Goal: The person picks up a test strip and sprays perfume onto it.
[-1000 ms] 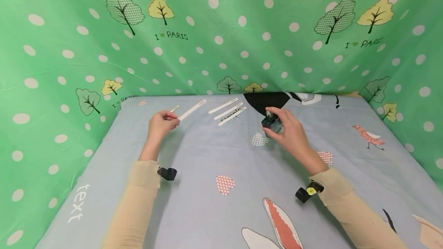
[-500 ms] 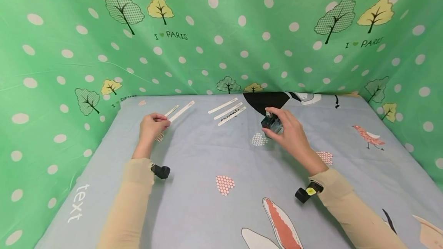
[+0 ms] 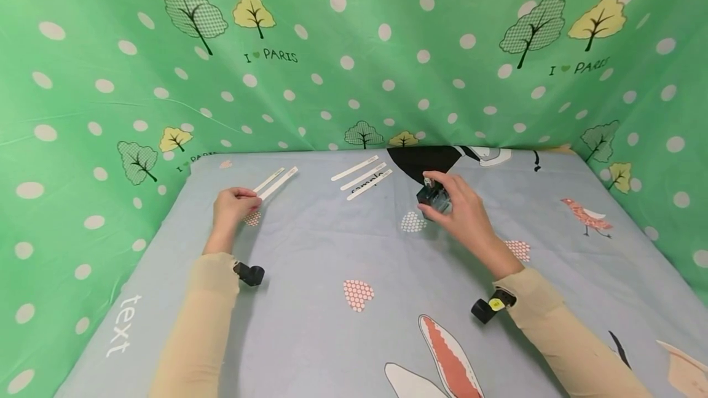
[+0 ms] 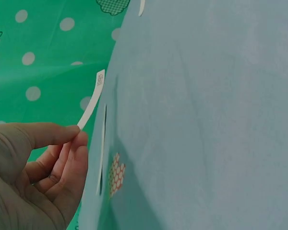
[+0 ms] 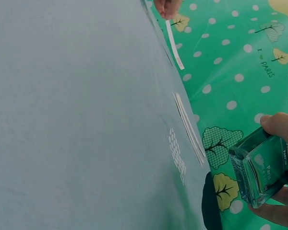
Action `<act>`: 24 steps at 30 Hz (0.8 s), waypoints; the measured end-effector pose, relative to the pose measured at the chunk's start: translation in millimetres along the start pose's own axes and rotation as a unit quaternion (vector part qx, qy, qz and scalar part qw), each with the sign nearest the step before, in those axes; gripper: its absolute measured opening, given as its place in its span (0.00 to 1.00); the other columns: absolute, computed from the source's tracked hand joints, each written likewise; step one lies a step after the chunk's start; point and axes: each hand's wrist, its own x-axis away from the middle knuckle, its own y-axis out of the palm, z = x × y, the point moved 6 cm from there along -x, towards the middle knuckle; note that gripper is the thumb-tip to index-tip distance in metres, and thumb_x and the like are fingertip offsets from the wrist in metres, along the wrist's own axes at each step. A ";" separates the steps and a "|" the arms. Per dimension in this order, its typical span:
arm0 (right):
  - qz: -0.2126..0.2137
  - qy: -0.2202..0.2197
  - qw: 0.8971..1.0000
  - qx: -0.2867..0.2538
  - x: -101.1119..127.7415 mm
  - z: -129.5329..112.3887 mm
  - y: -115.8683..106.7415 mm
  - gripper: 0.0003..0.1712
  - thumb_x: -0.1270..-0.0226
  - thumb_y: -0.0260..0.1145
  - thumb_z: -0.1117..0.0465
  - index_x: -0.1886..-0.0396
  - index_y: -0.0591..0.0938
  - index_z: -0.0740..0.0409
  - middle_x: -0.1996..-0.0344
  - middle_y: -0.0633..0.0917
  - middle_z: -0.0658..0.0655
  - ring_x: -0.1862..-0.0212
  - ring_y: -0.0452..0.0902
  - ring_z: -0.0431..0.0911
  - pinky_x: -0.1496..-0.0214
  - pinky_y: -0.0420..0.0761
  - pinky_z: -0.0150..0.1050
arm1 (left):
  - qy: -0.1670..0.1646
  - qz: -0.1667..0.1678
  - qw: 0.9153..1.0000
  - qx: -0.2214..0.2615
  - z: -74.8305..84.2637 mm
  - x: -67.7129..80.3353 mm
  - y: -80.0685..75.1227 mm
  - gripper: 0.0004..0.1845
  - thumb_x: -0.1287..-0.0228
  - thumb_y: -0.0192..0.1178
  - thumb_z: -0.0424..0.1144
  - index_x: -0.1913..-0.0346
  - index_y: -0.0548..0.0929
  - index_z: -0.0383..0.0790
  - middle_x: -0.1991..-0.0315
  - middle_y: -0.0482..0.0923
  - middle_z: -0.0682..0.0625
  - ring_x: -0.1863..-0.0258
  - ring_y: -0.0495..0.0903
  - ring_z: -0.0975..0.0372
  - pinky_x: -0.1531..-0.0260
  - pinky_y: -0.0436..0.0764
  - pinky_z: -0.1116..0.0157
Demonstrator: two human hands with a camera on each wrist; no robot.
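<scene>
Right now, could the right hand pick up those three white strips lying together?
Probably not: the right hand is occupied gripping the clear bottle, though nothing visible blocks the way to the three white strips.

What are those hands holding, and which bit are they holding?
The left hand pinches a white strip by the end away from its print. The right hand grips a glass bottle by opposite sides, between thumb and fingers.

The right fingers (image 5: 281, 124), cut off by their wrist view's edge, cover part of the bottle (image 5: 261, 165). The left fingers (image 4: 77, 158) hide one end of the paper strip (image 4: 92, 103); its print is illegible.
</scene>
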 end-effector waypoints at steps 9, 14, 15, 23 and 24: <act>0.001 0.000 1.000 0.002 0.2 0.9 -0.3 0.38 0.47 0.80 0.56 0.35 0.74 0.48 0.55 0.81 0.61 0.57 0.79 0.53 0.64 0.82 0.50 | -0.010 0.014 0.999 -0.031 -11.8 0.1 -5.0 0.16 0.38 0.65 0.35 0.50 0.81 0.30 0.73 0.77 0.57 0.78 0.78 0.75 0.72 0.82 0.77; 0.000 0.006 1.000 0.001 -0.1 1.6 -0.8 0.38 0.47 0.80 0.57 0.36 0.75 0.48 0.54 0.81 0.61 0.57 0.79 0.53 0.63 0.82 0.50 | -0.009 0.030 0.998 -0.048 -14.1 1.8 -8.8 0.16 0.37 0.65 0.36 0.49 0.81 0.31 0.72 0.79 0.56 0.79 0.78 0.73 0.75 0.80 0.77; 0.000 0.007 1.000 0.000 -0.2 1.6 -0.9 0.38 0.47 0.80 0.57 0.36 0.75 0.48 0.54 0.81 0.61 0.57 0.79 0.53 0.62 0.82 0.50 | -0.008 0.034 0.998 -0.054 -14.0 2.3 -9.6 0.16 0.37 0.65 0.36 0.49 0.82 0.32 0.71 0.79 0.55 0.79 0.78 0.73 0.76 0.79 0.77; 0.001 0.003 1.000 0.001 0.0 0.5 -0.8 0.38 0.47 0.80 0.57 0.35 0.74 0.48 0.54 0.81 0.61 0.58 0.79 0.54 0.63 0.82 0.50 | 0.018 0.060 0.993 -0.096 -4.5 7.1 -11.9 0.14 0.37 0.64 0.38 0.52 0.83 0.35 0.68 0.80 0.51 0.75 0.76 0.66 0.73 0.75 0.73; 0.000 0.002 1.000 0.000 0.0 0.0 -0.8 0.38 0.47 0.80 0.57 0.35 0.74 0.48 0.55 0.81 0.61 0.58 0.79 0.54 0.63 0.82 0.50 | 0.021 0.065 0.993 -0.100 -3.2 7.7 -11.8 0.13 0.37 0.64 0.38 0.52 0.83 0.35 0.67 0.80 0.50 0.74 0.76 0.65 0.72 0.75 0.71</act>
